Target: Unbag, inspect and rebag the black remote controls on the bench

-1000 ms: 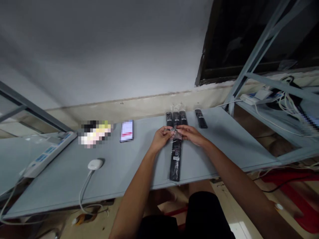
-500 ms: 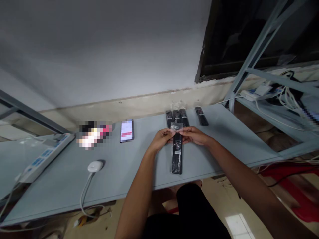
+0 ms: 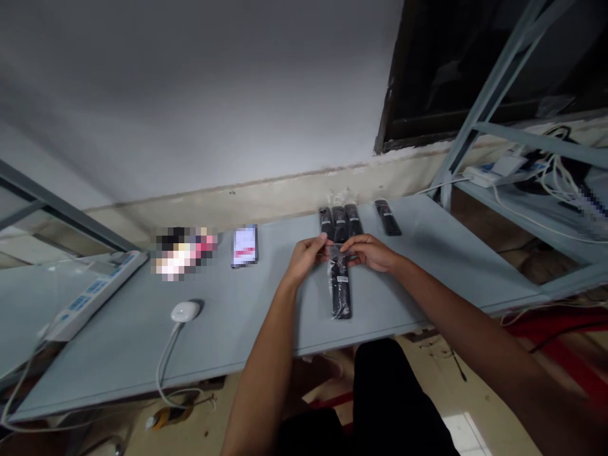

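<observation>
We are seeing the left hand (image 3: 306, 258) and right hand (image 3: 370, 252) pinching a clear plastic sleeve (image 3: 338, 253) from either side, both nearly closed on it, just above a black remote (image 3: 340, 291) on the table (image 3: 427, 278). A close, level pinch is holding the film flat. The hands are hiding its edges; we cannot tell whether it is sealed. Three remotes (image 3: 340, 221) lie just beyond the grip, a fourth (image 3: 388, 217) farther right.
</observation>
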The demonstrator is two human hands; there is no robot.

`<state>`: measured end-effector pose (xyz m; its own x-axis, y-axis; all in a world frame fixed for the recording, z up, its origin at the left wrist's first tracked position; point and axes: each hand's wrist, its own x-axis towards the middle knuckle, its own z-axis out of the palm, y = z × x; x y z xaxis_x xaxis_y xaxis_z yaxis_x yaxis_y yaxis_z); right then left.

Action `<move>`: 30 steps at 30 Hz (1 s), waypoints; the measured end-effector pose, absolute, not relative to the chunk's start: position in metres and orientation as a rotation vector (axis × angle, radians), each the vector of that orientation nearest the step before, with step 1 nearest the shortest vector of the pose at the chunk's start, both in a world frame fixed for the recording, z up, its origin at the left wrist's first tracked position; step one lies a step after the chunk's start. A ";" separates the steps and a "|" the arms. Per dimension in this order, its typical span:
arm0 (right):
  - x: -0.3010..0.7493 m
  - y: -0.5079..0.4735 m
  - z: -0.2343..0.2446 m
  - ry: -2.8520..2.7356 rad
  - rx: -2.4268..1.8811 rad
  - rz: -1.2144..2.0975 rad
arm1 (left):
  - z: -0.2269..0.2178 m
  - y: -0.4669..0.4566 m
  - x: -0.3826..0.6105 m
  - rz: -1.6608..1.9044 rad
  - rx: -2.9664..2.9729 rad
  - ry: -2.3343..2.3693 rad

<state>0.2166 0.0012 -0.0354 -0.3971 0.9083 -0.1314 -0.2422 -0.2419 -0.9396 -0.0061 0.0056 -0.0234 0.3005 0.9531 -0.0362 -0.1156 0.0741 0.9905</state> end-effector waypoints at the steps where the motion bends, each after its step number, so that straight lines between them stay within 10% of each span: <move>1: 0.216 0.001 -0.034 -1.158 -0.898 1.771 | -0.023 0.005 -0.005 1.003 1.256 0.952; 14: 0.224 0.003 -0.034 -1.312 -0.931 1.585 | -0.022 0.005 -0.001 1.071 1.371 1.005; 30: 0.295 0.150 -0.020 -1.674 -1.669 0.498 | -0.038 0.007 -0.001 1.051 1.582 1.219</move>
<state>0.2955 0.1504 -0.0203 0.0866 0.9736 0.2111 0.7003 0.0912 -0.7080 -0.0012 0.0072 -0.0376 0.1695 0.9788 0.1150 0.2581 -0.1567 0.9533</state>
